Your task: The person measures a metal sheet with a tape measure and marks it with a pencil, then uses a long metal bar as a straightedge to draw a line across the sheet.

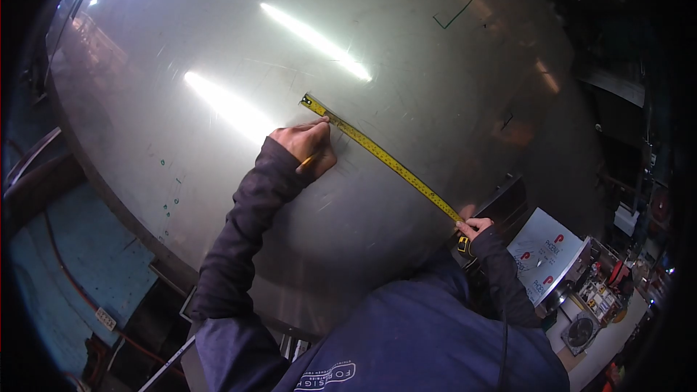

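Observation:
A yellow tape measure blade point(385, 157) lies extended across a large shiny metal sheet point(377, 239), its hooked end at the upper left. My left hand point(308, 147) is closed near that end, with its fingertips at the blade's lower edge. A thin yellow-orange stick, seemingly a pencil point(306, 162), pokes out behind that hand; its tip is hidden. At the other end of the blade, my right hand point(474, 229) pinches the tape beside its black-and-yellow case point(463, 245), close to the sheet's near edge.
Green pen marks point(457, 11) and small green circles point(167, 207) are drawn on the sheet. On the right, a side table point(581, 363) bears a printed white-blue panel point(541, 254), a fan-like part point(581, 332) and assorted small items. A reddish cable point(62, 261) runs at the left.

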Available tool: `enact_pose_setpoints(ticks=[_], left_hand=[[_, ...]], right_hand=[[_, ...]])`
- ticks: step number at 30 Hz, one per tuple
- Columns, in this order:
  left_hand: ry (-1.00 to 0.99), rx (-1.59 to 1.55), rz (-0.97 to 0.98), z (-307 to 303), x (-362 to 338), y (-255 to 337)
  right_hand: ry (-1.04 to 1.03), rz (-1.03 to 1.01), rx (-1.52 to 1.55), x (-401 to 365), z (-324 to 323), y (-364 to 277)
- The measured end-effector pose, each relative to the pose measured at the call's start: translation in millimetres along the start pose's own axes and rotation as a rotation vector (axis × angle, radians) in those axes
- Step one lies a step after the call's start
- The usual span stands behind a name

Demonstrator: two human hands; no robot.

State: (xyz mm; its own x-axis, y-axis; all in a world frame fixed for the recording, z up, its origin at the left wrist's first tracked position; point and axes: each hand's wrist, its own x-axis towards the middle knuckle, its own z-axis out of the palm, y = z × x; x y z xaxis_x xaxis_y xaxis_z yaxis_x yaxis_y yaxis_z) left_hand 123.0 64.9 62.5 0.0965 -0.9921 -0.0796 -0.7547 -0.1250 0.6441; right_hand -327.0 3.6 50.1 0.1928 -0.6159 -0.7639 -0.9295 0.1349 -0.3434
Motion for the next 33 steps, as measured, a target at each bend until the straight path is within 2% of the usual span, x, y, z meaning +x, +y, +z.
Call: enact_pose_setpoints(ticks=[2, 8, 14, 18, 20, 21, 22, 24, 25, 26, 27, 28, 29, 30, 31, 32, 33], left_hand=[[-0.179, 0.003, -0.067, -9.7, 4.7, 4.2], [0.013, -0.162, -0.083, 11.9, -2.2, -8.5], [-0.018, -0.144, -0.157, 11.0, -2.5, -0.1], [-0.007, -0.115, -0.141, 9.9, -2.1, 6.4], [-0.081, 0.055, -0.202, 2.7, -0.6, 16.9], [-0.136, 0.157, -0.166, -4.2, 2.3, 24.8], [-0.111, 0.18, -0.15, -7.3, 2.9, 28.2], [-0.088, 0.006, -0.211, -6.5, 6.0, 20.7], [-0.063, -0.094, -0.194, -7.4, 6.2, 8.4], [0.097, -0.389, -0.173, -3.8, -1.5, 10.5], [0.302, -0.432, -0.164, 11.3, -11.5, 3.6], [0.419, -0.475, -0.192, 13.2, -27.0, 17.1], [0.576, -0.644, -0.158, 26.8, -43.2, 18.0], [0.647, -0.64, -0.216, 40.4, -62.6, 16.7], [0.708, -0.513, -0.181, 51.5, -84.7, 28.8], [0.756, -0.834, -0.427, 67.0, -101.3, 36.2], [0.8, -0.83, -0.395, 87.5, -122.1, 33.0]], right_hand=[[0.007, -0.009, 0.032, 0.6, -0.7, 1.0], [0.014, -0.023, -0.045, 0.0, -1.6, -0.7], [0.043, -0.069, -0.045, 1.5, 0.2, 3.3], [0.06, -0.073, -0.029, 1.3, 3.7, 6.8], [0.079, -0.104, -0.022, 3.5, 6.0, 9.6], [0.066, -0.118, -0.024, 5.0, 6.4, 10.5], [0.057, -0.134, -0.027, 5.3, 5.9, 11.3], [0.03, -0.13, -0.013, 6.9, 5.1, 12.5], [0.027, -0.129, -0.018, 12.3, 9.2, 15.6], [0.028, -0.129, -0.023, 15.3, 10.1, 18.0], [0.067, -0.132, -0.021, 7.2, 5.7, 10.8], [0.101, -0.131, -0.021, -4.4, 4.3, 2.5], [0.188, -0.179, -0.031, -9.2, 9.9, 4.4], [0.268, -0.226, -0.041, -12.0, 16.5, 7.8], [0.298, -0.281, -0.067, -16.0, 18.8, 9.8], [0.314, -0.308, -0.06, -18.8, 20.8, 15.0], [0.268, -0.337, 0.045, -21.1, 24.9, 20.6]])
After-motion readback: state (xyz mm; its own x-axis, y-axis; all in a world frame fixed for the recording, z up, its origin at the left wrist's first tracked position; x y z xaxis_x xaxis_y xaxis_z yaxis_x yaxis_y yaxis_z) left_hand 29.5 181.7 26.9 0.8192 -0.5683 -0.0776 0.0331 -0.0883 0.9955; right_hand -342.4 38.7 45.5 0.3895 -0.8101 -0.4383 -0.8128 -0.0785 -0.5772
